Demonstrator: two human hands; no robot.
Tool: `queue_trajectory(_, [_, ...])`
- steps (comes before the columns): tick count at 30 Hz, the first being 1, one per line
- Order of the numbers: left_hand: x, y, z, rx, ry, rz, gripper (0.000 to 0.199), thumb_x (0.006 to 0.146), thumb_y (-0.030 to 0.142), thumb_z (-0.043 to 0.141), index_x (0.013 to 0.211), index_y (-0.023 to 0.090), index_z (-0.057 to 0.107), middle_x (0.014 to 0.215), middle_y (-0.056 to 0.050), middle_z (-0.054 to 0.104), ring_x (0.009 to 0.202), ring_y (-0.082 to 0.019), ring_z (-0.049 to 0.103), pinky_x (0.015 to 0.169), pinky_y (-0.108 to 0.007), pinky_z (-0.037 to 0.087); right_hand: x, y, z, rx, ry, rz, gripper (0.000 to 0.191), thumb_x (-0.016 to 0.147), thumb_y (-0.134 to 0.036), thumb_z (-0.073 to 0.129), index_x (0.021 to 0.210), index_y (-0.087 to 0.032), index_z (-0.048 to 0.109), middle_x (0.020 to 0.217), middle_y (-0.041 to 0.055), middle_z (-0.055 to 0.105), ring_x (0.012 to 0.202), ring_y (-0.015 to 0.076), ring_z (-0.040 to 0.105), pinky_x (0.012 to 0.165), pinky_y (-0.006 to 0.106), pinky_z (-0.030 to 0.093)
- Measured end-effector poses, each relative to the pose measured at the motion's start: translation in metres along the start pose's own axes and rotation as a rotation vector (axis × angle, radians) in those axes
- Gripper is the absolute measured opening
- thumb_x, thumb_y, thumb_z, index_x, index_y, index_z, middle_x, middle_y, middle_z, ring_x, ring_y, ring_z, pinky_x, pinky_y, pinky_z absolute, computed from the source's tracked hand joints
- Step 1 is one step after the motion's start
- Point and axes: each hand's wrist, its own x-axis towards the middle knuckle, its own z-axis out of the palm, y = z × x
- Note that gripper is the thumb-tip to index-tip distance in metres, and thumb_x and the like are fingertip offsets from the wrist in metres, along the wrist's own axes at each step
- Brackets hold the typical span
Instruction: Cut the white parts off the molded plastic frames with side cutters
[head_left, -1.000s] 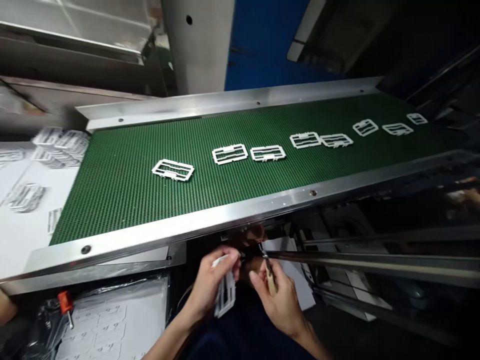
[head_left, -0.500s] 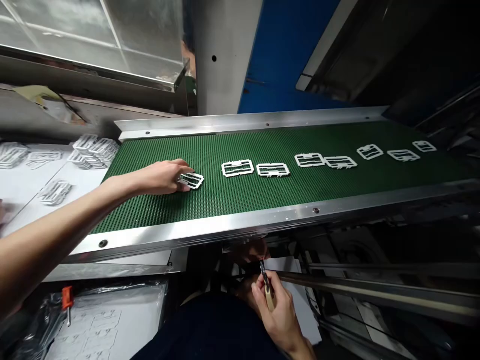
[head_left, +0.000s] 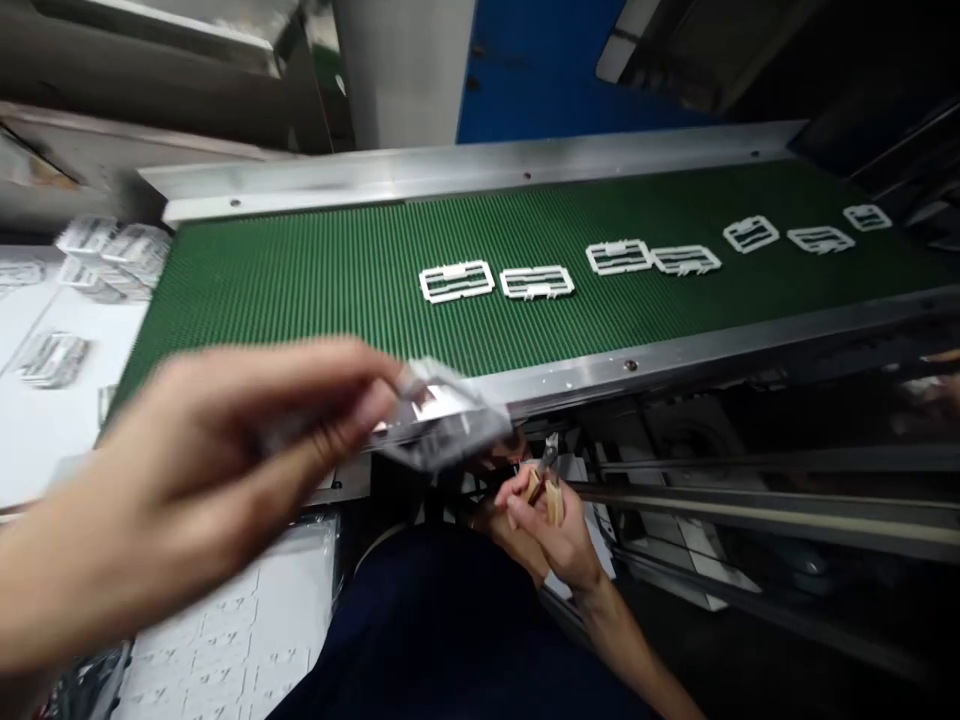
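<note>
My left hand (head_left: 225, 450) is close to the camera and blurred, pinching a white plastic frame (head_left: 442, 415) by its edge above the belt's near rail. Low in the middle, my right hand (head_left: 555, 530) grips small nippers (head_left: 544, 485) with beige handles and a metal tip. A dim hand shape sits behind it, and I cannot tell whose. Several more white plastic frames (head_left: 456, 282) lie flat in a row along the green conveyor belt (head_left: 300, 290), and none touches either hand.
Steel rails (head_left: 630, 365) edge the belt on both sides. Stacks of white frames (head_left: 112, 255) lie on a white sheet at left. A printed white sheet (head_left: 225, 640) lies low at left, and long dark rods (head_left: 765, 505) run across the right.
My left hand reached out over the belt, took the nearest frame there, and has lifted it back toward me. That spot on the belt now holds no frame. My right hand stays low with the nippers.
</note>
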Motion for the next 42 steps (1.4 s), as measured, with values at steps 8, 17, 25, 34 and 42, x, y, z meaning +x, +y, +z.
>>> queue_trajectory(8, [-0.035,-0.110,0.126,-0.679,-0.328,-0.468,0.019,0.087,0.034,0.053,0.095,0.018,0.060,0.073,-0.002,0.055,0.061,-0.012,0.051,0.058,-0.023,0.043,-0.016,0.025,0.010,0.446,-0.339,0.275,0.042,0.070,-0.045,0.069,0.095,-0.020,0.046,0.075,0.0003,0.055,0.067,0.0139,0.056,0.067,0.030,0.048])
queue_trajectory(17, [-0.048,-0.127,0.129,-0.443,-0.441,-0.451,0.025,0.085,0.035,0.057,0.103,0.018,0.062,0.091,-0.004,0.062,0.075,-0.015,0.055,0.069,-0.024,0.044,-0.043,0.039,0.024,0.312,-0.342,0.462,0.047,0.062,-0.032,0.079,0.092,-0.020,0.046,0.069,-0.0039,0.055,0.061,0.0097,0.053,0.064,0.025,0.046])
queue_trajectory(25, [-0.049,-0.118,0.119,-0.285,-0.453,-0.290,0.020,0.088,0.032,0.056,0.101,0.019,0.061,0.099,-0.001,0.064,0.093,-0.017,0.058,0.083,-0.024,0.042,-0.050,0.029,0.034,0.181,-0.270,0.461,0.051,0.057,-0.031,0.082,0.094,-0.021,0.047,0.088,-0.0006,0.060,0.072,0.0129,0.060,0.071,0.028,0.050])
queue_trajectory(34, [-0.037,-0.113,0.118,-0.133,-0.583,-0.127,0.017,0.091,0.031,0.050,0.094,0.017,0.058,0.090,-0.002,0.061,0.079,-0.013,0.057,0.070,-0.023,0.043,-0.053,0.028,0.037,0.034,-0.274,0.451,0.055,0.059,-0.045,0.079,0.097,-0.022,0.046,0.087,0.0009,0.063,0.074,0.0160,0.063,0.072,0.031,0.051])
queue_trajectory(42, [-0.030,-0.108,0.117,-0.032,-0.589,-0.049,0.019,0.093,0.028,0.044,0.083,0.015,0.054,0.088,-0.003,0.058,0.075,-0.013,0.054,0.067,-0.023,0.041,-0.053,0.023,0.036,-0.049,-0.280,0.422,0.054,0.060,-0.049,0.077,0.096,-0.023,0.047,0.088,0.0012,0.065,0.074,0.0162,0.063,0.073,0.031,0.050])
